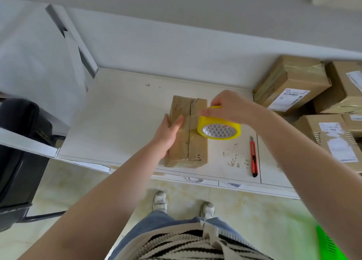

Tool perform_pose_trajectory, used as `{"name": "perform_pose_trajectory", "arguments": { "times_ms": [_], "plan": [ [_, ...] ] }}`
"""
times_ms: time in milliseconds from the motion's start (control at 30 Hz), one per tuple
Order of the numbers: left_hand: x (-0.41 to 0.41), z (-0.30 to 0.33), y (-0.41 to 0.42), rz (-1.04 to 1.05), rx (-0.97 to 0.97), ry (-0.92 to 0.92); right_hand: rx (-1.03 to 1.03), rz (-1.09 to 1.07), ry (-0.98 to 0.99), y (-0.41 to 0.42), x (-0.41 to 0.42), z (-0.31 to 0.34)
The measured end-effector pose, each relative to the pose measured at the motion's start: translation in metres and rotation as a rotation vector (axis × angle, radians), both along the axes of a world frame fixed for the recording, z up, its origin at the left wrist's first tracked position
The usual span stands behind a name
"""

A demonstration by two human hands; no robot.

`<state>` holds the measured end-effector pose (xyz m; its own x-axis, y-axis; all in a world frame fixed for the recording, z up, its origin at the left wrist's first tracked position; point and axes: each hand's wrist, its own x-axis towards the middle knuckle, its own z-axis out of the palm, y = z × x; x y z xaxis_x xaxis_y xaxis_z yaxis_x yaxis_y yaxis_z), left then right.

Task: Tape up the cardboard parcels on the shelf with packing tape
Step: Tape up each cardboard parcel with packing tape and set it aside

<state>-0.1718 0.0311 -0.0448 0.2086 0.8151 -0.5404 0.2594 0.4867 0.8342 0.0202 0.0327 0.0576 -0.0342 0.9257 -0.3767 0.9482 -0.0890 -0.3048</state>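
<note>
A long brown cardboard parcel (195, 148) lies on the white shelf (121, 122), its seam running away from me. My left hand (168, 132) rests flat on the parcel's left side, with the thumb laid over the top. My right hand (229, 107) grips a yellow roll of packing tape (219, 126) just above the parcel's right edge. A clear strip of tape (191, 120) stretches from the roll across the parcel top toward my left thumb.
A red box cutter (253, 156) lies on the shelf right of the parcel. Several taped, labelled cardboard boxes (293, 83) are stacked at the far right. A black chair (19, 152) stands at the left, a green object (331, 244) at the lower right.
</note>
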Motion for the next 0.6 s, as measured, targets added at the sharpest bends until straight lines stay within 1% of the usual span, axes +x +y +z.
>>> {"name": "perform_pose_trajectory", "arguments": {
  "times_ms": [33, 100, 200, 400, 500, 567, 600],
  "plan": [
    [-0.006, -0.002, 0.001, -0.005, -0.002, 0.030, 0.010, 0.025, 0.008, 0.000, 0.005, -0.002],
    [-0.014, -0.006, 0.005, -0.020, 0.009, 0.075, 0.011, 0.037, -0.051, -0.005, 0.015, -0.011],
    [-0.015, -0.008, 0.006, -0.038, 0.019, 0.093, -0.034, -0.058, -0.041, -0.013, 0.027, -0.034],
    [-0.015, -0.009, 0.010, -0.053, -0.008, 0.142, -0.114, -0.180, 0.160, -0.020, 0.033, -0.077],
    [-0.013, -0.005, 0.013, -0.112, 0.035, 0.283, -0.158, -0.212, 0.239, -0.021, 0.031, -0.090],
    [-0.010, 0.001, 0.012, -0.130, -0.007, 0.353, -0.166, -0.208, 0.253, -0.021, 0.031, -0.093],
    [-0.007, 0.005, 0.011, -0.129, -0.042, 0.348, -0.167, -0.204, 0.257, -0.021, 0.031, -0.093]
  ]
}}
